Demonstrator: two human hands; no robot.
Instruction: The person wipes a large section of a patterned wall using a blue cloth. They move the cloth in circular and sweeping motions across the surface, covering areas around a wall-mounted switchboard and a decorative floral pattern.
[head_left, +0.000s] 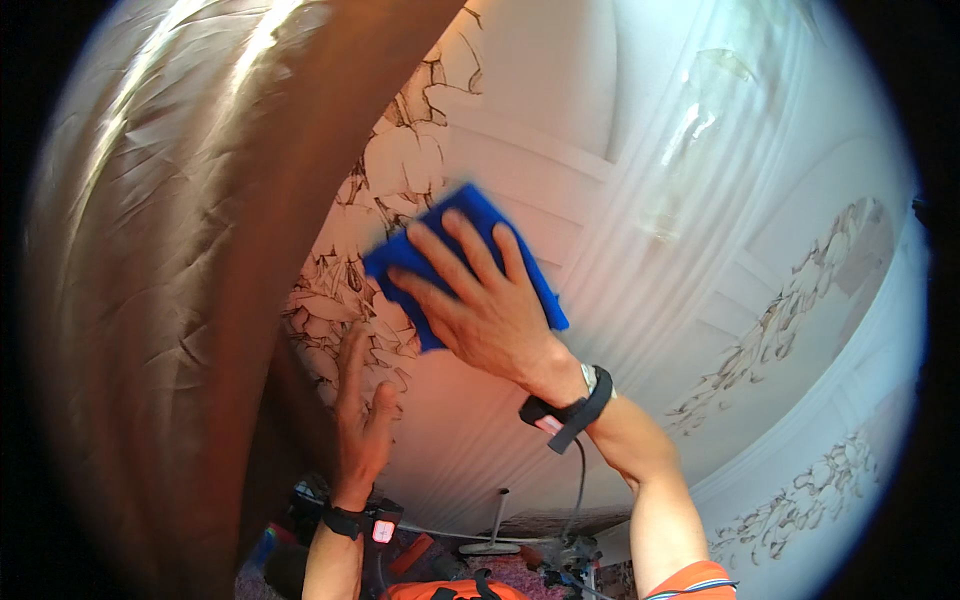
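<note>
My right hand (487, 315) lies with spread fingers on a folded blue cloth (469, 196), holding it flat against a pale, glossy upright surface (517, 150). Dark-outlined flowers (405, 161) are printed along the left part of that surface, and the cloth covers some of them. Lower and to the left, my left hand (364, 420) is raised with its thumb apart from the fingers and holds nothing. Whether its fingertips touch the printed surface I cannot tell. A brown satin-like curtain (172, 262) hangs close to the left of that hand.
Black straps with small devices sit on both wrists; a cable (581, 480) hangs from the right one. Below, a T-shaped tool (491, 548) with a thin handle stands on a patterned carpet (450, 574) among several blurred objects. More printed flowers (780, 322) show at right.
</note>
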